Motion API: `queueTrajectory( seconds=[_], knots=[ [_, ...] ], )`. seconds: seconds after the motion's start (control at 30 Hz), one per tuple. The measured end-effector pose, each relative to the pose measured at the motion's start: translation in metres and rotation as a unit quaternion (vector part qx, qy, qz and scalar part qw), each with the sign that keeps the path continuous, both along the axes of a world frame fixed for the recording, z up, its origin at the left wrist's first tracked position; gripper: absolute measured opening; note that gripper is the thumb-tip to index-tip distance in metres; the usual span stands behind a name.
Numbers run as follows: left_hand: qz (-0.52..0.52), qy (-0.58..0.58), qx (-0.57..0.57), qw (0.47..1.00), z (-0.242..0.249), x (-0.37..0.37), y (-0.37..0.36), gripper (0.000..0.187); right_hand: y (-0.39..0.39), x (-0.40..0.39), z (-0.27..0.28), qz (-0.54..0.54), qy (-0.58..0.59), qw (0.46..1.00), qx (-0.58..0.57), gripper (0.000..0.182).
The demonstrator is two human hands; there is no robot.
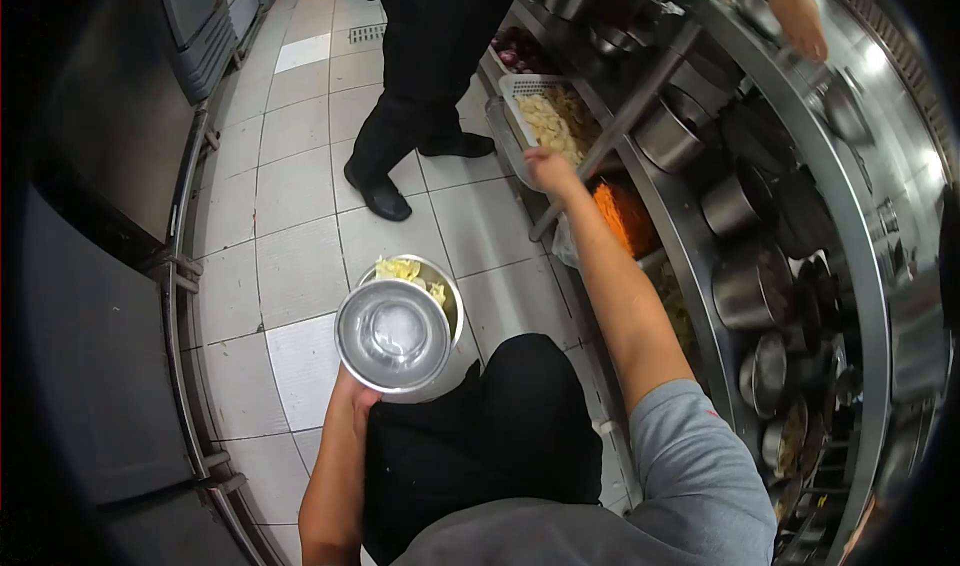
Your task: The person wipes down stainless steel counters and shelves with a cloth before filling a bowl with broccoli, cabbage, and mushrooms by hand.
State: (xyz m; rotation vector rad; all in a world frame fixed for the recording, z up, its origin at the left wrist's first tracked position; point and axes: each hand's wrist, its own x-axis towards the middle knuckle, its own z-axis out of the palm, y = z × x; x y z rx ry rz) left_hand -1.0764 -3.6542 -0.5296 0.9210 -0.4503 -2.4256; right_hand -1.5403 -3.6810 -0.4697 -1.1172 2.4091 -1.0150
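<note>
My left hand (362,390) grips a shiny metal bowl (392,378) from below at its near side, fingers mostly hidden. Nothing lies in this bowl. It overlaps a second metal bowl (455,301) that has pale yellow-green chopped leaves (400,269) in it. Out to the right, my right hand (548,169) is closed at the near end of a white perforated basket (513,88) on the low shelf. Pale sliced pieces (548,124) fill that basket. I cannot tell what the right fingers hold. Shredded orange carrot (618,216) sits just beyond my right forearm.
A person in black trousers (425,46) stands ahead on the tiled floor (300,181). Another arm (795,16) reaches over the counter at upper right. Metal pots (670,131) crowd the shelf, with a slanting metal post (640,91) before it. Steel cabinets (100,346) line the left.
</note>
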Motion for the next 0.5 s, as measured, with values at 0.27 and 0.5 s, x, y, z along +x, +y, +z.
queueTrajectory(
  seconds=[0.27, 0.5],
  knots=[
    [0.116, -0.109, 0.013, 0.987, -0.047, 0.002, -0.001, 0.033, -0.082, -0.162, -0.082, -0.134, 0.186, 0.963, 0.141, 0.043],
    [0.152, -0.127, 0.054, 0.979, -0.068, -0.001, 0.002, 0.035, -0.088, -0.172, -0.072, -0.125, 0.118, 0.964, 0.204, 0.048]
  ],
)
